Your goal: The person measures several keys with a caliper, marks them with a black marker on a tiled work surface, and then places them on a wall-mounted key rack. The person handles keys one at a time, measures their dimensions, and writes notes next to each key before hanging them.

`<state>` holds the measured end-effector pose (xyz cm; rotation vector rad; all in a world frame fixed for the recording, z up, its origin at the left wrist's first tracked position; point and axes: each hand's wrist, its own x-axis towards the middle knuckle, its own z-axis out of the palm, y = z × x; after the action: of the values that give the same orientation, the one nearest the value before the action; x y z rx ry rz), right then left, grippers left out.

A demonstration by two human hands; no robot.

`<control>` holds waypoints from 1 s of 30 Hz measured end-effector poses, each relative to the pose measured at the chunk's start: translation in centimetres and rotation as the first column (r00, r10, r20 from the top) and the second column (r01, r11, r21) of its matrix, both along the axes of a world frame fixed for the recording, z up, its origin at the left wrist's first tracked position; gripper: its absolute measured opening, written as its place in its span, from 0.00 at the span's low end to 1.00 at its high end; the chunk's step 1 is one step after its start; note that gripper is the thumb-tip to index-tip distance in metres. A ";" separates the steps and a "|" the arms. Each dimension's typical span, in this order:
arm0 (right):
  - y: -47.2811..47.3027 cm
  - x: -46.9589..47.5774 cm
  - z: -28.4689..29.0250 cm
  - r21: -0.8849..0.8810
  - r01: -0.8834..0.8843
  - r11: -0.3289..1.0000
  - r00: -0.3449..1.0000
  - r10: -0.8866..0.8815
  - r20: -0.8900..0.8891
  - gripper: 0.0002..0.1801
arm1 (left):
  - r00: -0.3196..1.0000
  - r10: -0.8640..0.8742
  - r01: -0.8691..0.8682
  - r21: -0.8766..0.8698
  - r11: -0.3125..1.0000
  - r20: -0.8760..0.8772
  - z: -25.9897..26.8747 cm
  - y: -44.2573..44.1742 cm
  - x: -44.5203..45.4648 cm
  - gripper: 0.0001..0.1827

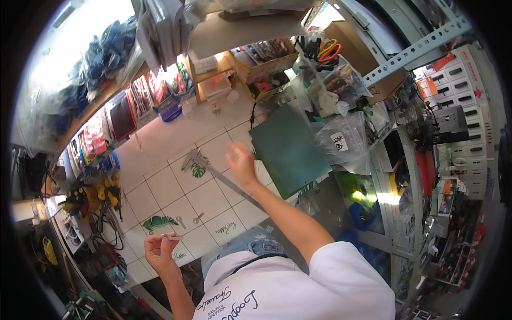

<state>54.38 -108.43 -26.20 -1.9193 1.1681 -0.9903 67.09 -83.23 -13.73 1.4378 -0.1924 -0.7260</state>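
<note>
My left hand (159, 249) pinches a small, pale metal piece (172, 238), which looks like a key, above the near left part of the tiled-pattern tabletop (168, 196). My right hand (241, 162) is blurred and raised over the table, its fingers apart, with nothing seen in it. A metal vernier caliper (218, 175) lies diagonally on the table, its jaws to the left of my right hand and its far end passing behind my right forearm. Two small keys (181, 222) (198, 218) lie on the tabletop beside a printed green leaf, beyond my left hand.
A dark green mat (290, 150) lies at the table's right, with plastic bags (344, 138) beside it. Scissors (329, 50) stand in a holder at the back right. Boxes of packaged goods (172, 96) line the back. Yellow-handled tools (106, 190) and cables are at the left edge.
</note>
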 end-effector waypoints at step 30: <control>-6.9 -6.7 20.9 0.479 -0.370 0.796 0.860 0.099 0.501 0.11 | 0.905 0.423 -0.378 0.541 0.752 0.044 -16.4 20.6 10.5 0.07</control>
<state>47.72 -115.37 -5.31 -1.2296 0.7885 -0.7768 77.60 -62.59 -30.09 1.9011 0.4188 -0.4906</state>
